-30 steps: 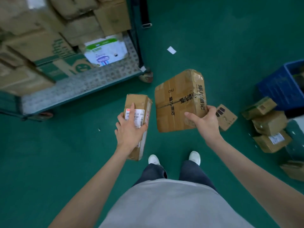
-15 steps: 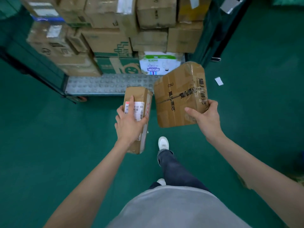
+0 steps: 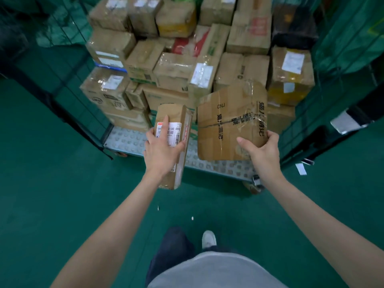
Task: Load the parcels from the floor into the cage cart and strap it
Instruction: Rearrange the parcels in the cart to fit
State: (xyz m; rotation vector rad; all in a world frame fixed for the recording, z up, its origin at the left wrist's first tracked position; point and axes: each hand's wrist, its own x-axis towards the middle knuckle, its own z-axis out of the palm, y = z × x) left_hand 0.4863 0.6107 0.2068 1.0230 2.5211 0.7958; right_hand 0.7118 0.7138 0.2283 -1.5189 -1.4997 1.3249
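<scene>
Parcels, two, held in the air in front of the open cage cart (image 3: 133, 140), above its studded grey deck and the green floor (image 3: 52, 204); narrow parcel (image 3: 176, 163), long brown carton with a white barcode label, gripped by the left hand (image 3: 163, 150), fingers laid across the label, thumb curled round the right edge; taped parcel (image 3: 226, 123), larger and squarish, crumpled clear tape, black printed characters and "CNJ" on its face, tilted, gripped at its lower right corner by the right hand (image 3: 261, 150), thumb on the face, fingers wrapped behind; the two parcels side by side, just apart.

Cart contents: stacked cartons (image 3: 176, 65) in several tiers filling the rear of the deck, many with white labels, some with yellow or red print; front strip of deck bare.

Cart sides: dark green mesh panels left and right; a caster (image 3: 254, 183) shows under the front right corner.

Floor: a white paper scrap (image 3: 301, 169) lies by the right panel; a white shoe (image 3: 208, 239) and a dark trouser leg show below.
</scene>
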